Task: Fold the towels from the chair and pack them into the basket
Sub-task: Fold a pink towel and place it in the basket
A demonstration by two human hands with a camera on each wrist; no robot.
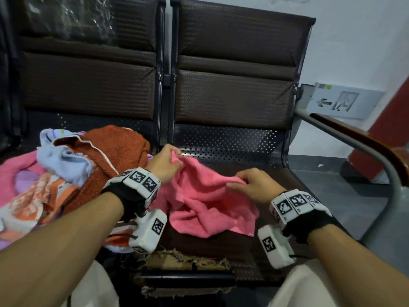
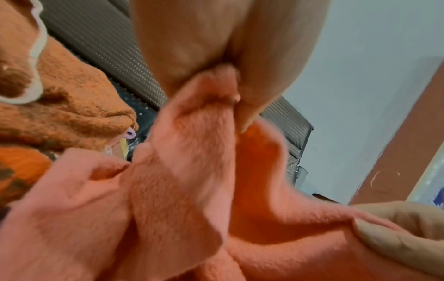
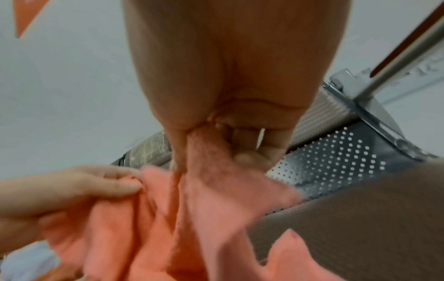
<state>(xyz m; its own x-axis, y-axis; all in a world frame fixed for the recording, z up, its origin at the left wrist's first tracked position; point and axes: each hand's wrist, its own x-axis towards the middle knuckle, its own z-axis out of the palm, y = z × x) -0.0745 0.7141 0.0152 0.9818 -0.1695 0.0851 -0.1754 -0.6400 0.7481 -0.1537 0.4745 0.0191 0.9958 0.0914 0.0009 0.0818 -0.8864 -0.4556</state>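
A crumpled pink towel (image 1: 205, 204) lies on the right seat of the brown chair (image 1: 261, 251). My left hand (image 1: 170, 161) pinches its far left edge between thumb and fingers; the left wrist view shows the towel (image 2: 182, 171) bunched in that pinch. My right hand (image 1: 245, 181) pinches the towel's right edge; in the right wrist view the cloth (image 3: 216, 199) hangs from thumb and fingers. On the left seat is a heap of towels: a rust-orange towel (image 1: 119, 151), a light blue one (image 1: 66, 162), a pink one (image 1: 13, 169) and an orange patterned one (image 1: 39, 200). No basket is in view.
Padded backrests (image 1: 232, 85) rise behind both seats. A metal armrest with a wooden top (image 1: 365, 142) runs along the right side. A frayed cloth (image 1: 188, 260) hangs at the seat's front edge. A white wall with an arrow sign (image 1: 340, 100) and grey floor lie to the right.
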